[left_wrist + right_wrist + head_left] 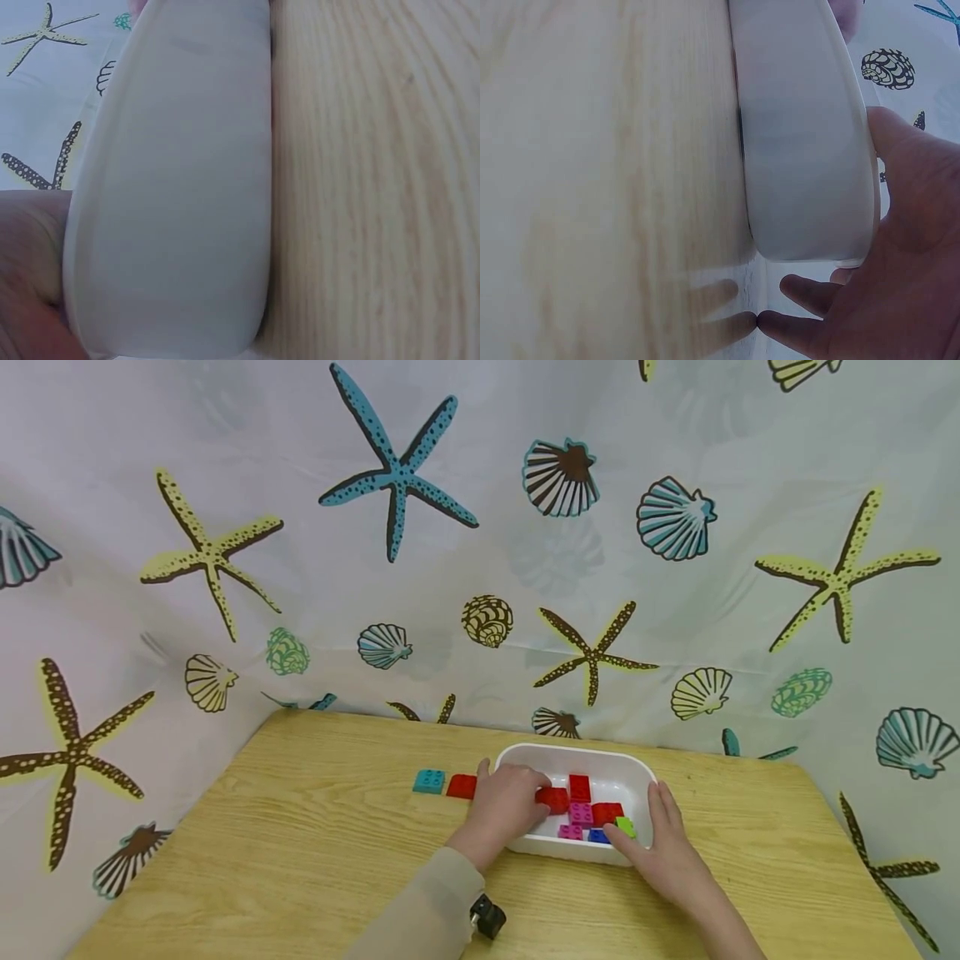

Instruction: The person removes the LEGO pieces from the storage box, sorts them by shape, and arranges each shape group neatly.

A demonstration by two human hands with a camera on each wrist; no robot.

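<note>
A white plastic tub [570,850] with rounded corners stands on the table and holds several toy building bricks. My left hand [506,802] reaches in over its left end, and thumb and index finger pinch a red brick [554,800]. At the tub's right end my right hand [663,843] grips the corner, thumb over the near rim and the other fingers along the outer side. Beside the thumb lie a lime green brick [625,827] and a blue brick [598,836]. Pink bricks [581,814] and more red bricks [580,788] fill the middle.
Left of the tub, a teal brick [430,781] and a red brick [461,787] lie in a row on the wooden table [315,827]. A white curtain [480,552] printed with starfish and shells hangs behind and at both sides of the table.
</note>
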